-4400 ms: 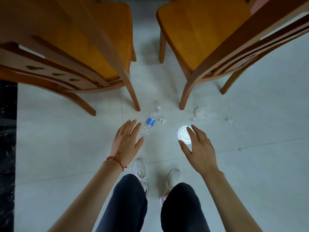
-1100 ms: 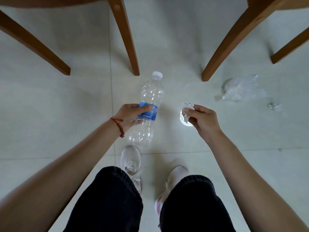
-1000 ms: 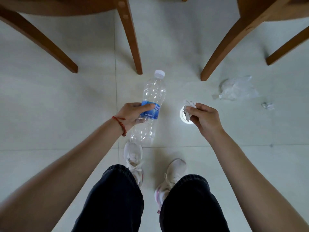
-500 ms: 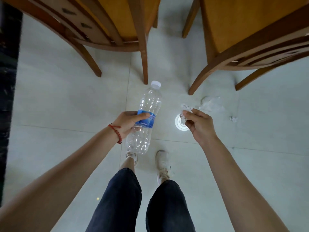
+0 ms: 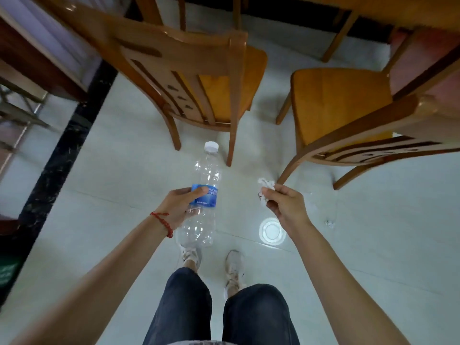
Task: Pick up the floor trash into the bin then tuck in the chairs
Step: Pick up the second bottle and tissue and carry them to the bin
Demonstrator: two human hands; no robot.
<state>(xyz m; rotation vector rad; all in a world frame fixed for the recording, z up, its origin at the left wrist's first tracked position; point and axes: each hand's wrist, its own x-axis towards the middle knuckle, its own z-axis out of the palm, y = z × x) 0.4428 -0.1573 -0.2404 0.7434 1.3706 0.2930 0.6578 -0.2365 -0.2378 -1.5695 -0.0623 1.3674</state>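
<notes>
My left hand (image 5: 179, 204) grips an empty clear plastic bottle (image 5: 202, 220) at its blue label, white cap pointing away from me, lifted off the floor. My right hand (image 5: 283, 205) pinches a crumpled white tissue (image 5: 265, 184) between its fingertips. A round white plastic lid (image 5: 271, 231) lies on the pale floor tiles just below my right wrist. A small white scrap (image 5: 330, 223) lies on the floor to the right. Two wooden chairs stand ahead, pulled out: one at centre left (image 5: 199, 78), one at right (image 5: 348, 110).
A wooden table edge (image 5: 373, 8) runs along the top right beyond the chairs. A black floor strip (image 5: 57, 155) crosses the left side, with dark furniture (image 5: 32, 58) behind it. A green object (image 5: 7, 270) shows at the left edge. My legs and white shoes (image 5: 234, 267) are below.
I have risen from a crouch: the camera is higher and the chairs show fully. Both hands lifted with the bottle and the tissue. The lid stays on the floor, away from my right hand.
</notes>
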